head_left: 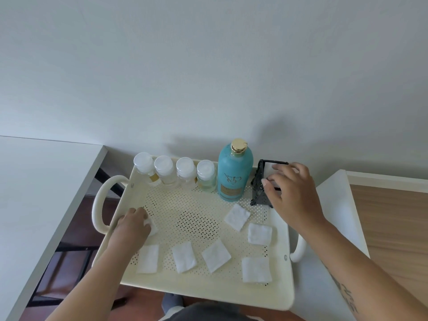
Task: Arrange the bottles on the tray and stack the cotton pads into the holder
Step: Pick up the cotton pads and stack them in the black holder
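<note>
From the head camera, five bottles are standing in a row along the far edge of the tray (208, 290): four small clear ones (185, 173) and a tall teal bottle (234, 174), so that part looks done. The right hand (291, 193) is pressing a white pad into the black holder (261, 184), its grip narrow on the pad. The left hand (134, 225) is pinching a pad (152, 227) near the tray's left side. Six pads (237, 216) are lying loose on the perforated floor. The tray is sitting between white tabletops (34, 193), against a plain pale wall (208, 66).
</note>
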`<action>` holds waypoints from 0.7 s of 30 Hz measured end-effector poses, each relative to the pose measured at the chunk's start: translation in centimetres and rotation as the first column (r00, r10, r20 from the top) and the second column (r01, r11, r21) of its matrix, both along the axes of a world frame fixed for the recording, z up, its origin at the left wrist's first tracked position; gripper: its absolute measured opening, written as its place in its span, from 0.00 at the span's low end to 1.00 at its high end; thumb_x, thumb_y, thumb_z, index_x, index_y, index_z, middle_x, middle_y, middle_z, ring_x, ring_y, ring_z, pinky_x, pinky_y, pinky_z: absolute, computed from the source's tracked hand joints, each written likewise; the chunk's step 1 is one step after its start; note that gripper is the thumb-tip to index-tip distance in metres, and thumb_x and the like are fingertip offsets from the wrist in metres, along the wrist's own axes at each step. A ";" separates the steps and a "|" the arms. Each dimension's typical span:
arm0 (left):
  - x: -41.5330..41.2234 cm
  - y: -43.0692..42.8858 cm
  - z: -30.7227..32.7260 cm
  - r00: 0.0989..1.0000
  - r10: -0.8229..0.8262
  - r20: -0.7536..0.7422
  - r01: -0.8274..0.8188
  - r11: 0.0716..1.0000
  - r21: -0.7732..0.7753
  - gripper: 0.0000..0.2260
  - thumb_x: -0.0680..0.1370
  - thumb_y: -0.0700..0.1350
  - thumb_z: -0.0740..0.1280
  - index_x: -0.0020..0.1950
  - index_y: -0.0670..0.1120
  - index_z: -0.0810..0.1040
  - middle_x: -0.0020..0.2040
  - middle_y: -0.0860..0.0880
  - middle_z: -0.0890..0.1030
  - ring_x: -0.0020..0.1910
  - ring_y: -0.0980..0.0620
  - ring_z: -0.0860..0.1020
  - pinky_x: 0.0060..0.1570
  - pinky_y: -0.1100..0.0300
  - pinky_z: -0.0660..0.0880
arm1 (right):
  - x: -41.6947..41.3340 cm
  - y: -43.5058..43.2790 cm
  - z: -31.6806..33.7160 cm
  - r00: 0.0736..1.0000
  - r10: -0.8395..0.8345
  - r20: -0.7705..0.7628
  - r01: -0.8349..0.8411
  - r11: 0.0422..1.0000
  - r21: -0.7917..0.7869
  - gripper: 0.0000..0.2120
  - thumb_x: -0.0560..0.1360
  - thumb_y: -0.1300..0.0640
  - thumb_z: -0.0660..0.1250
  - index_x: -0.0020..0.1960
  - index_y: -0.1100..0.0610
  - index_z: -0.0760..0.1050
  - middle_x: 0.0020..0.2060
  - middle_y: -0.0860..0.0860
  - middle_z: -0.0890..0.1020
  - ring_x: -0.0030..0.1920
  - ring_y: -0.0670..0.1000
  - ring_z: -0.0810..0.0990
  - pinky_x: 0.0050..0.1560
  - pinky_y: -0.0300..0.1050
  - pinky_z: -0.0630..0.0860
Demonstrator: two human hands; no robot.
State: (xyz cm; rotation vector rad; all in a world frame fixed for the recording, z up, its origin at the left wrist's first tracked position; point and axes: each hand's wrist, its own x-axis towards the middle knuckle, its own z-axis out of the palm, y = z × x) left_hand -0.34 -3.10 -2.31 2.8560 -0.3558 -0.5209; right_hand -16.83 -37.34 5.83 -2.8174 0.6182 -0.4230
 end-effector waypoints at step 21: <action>-0.3 -0.5 -0.7 0.997 0.052 -0.062 -0.057 0.995 -0.086 0.07 0.75 0.42 0.64 0.53 0.48 0.74 0.47 0.51 0.73 0.47 0.49 0.73 0.43 0.55 0.70 | 0.4 -0.1 -0.9 0.992 0.103 -0.072 -0.109 0.991 -0.084 0.21 0.79 0.43 0.55 0.40 0.55 0.78 0.37 0.47 0.81 0.42 0.52 0.79 0.67 0.52 0.66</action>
